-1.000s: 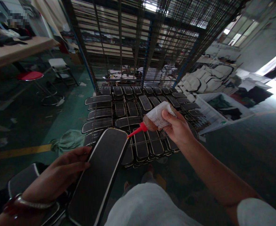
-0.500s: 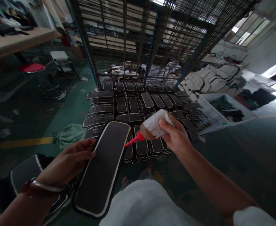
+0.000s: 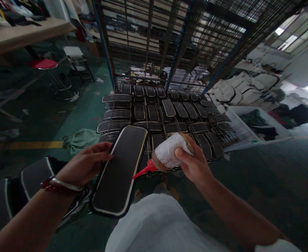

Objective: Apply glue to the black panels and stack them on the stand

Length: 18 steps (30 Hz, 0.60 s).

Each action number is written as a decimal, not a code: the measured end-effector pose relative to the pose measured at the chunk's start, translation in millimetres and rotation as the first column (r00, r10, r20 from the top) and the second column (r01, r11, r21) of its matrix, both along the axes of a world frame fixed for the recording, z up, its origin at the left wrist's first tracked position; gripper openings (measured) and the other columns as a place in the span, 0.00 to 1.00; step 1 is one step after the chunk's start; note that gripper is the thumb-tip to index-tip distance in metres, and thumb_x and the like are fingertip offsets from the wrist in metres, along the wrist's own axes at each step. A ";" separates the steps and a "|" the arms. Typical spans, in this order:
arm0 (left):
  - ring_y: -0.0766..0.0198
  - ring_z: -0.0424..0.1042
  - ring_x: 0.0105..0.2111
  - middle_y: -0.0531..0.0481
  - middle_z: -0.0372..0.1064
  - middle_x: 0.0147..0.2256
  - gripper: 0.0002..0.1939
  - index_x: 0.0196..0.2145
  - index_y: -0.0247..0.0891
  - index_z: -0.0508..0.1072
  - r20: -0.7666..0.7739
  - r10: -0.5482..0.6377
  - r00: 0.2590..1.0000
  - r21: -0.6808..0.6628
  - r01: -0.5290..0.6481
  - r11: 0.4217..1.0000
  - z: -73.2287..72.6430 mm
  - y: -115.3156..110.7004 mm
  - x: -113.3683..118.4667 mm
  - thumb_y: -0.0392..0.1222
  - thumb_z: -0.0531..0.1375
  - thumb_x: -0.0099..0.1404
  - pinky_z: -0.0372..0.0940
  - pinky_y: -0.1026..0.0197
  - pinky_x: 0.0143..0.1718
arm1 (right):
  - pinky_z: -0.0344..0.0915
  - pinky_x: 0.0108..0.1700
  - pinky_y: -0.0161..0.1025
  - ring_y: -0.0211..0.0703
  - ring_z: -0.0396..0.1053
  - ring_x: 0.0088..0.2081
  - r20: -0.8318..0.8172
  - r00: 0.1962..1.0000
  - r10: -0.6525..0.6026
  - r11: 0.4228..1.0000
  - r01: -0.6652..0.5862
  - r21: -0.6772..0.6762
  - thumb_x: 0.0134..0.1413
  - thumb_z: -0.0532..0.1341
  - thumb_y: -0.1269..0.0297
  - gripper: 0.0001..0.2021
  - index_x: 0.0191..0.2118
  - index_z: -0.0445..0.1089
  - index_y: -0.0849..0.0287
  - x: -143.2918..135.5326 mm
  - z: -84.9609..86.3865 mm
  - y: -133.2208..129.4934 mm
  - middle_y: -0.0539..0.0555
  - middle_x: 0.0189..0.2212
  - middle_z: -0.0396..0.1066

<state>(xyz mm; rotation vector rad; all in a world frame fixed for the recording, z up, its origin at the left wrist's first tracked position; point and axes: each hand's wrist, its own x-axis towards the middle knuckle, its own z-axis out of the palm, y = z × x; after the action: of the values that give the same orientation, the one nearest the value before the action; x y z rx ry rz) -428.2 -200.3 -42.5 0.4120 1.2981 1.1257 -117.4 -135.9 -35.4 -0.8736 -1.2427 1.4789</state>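
Note:
My left hand [image 3: 91, 161] grips the left edge of a long black panel [image 3: 118, 171] with rounded corners and a pale line around its border. The panel is tilted, its far end up and to the right. In my right hand [image 3: 193, 159] is a squeeze bottle [image 3: 169, 152] with a white wrap and a red nozzle. The nozzle tip is at the panel's right border, about midway along. A yellowish line shows on that border above the tip.
Ahead, a wire rack [image 3: 148, 126] holds several similar black panels. More panels [image 3: 35, 175] lie at the lower left. A green cloth [image 3: 82, 140] is on the floor, a white bin [image 3: 256, 122] at the right, a red stool [image 3: 43, 63] at the left.
The nozzle tip has slid down the panel's right border toward me, and the bottle has tilted lower with it. My left hand still holds the panel. The whole view has shifted slightly.

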 end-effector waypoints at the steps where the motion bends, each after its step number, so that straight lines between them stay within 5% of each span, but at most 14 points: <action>1: 0.54 0.82 0.25 0.44 0.82 0.30 0.20 0.39 0.34 0.79 0.001 0.005 1.000 0.004 -0.005 1.000 -0.5 0.0 -0.6 0.26 0.73 0.46 0.79 0.56 0.26 | 0.69 0.42 0.41 0.46 0.70 0.40 0.004 1.000 0.009 1.000 -0.009 0.006 0.50 0.79 0.51 0.22 0.50 0.80 0.47 0.8 -2.4 -2.7 0.50 0.40 0.75; 10: 0.55 0.81 0.23 0.46 0.80 0.27 0.15 0.37 0.33 0.78 -0.001 0.082 0.997 0.026 -0.082 0.996 -6.3 -0.3 -9.1 0.23 0.69 0.51 0.79 0.57 0.24 | 0.71 0.45 0.45 0.51 0.73 0.44 0.029 0.997 0.073 0.997 -0.074 0.014 0.54 0.76 0.49 0.25 0.56 0.77 0.46 4.8 -15.1 -21.2 0.52 0.45 0.76; 18: 0.62 0.78 0.18 0.51 0.78 0.22 0.15 0.31 0.33 0.76 0.107 0.362 0.926 -0.028 -0.361 0.932 -4.5 -1.2 -7.3 0.16 0.59 0.56 0.74 0.66 0.19 | 0.72 0.45 0.46 0.51 0.74 0.43 0.016 1.000 -0.004 1.000 0.004 0.005 0.54 0.76 0.48 0.25 0.57 0.76 0.46 5.2 -21.5 -19.5 0.52 0.44 0.76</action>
<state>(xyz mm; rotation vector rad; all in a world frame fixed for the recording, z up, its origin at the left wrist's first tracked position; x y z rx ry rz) -435.6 -201.5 -47.1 0.1000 1.3117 1.4298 -112.2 -155.5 -56.8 -0.8861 -1.2549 1.4679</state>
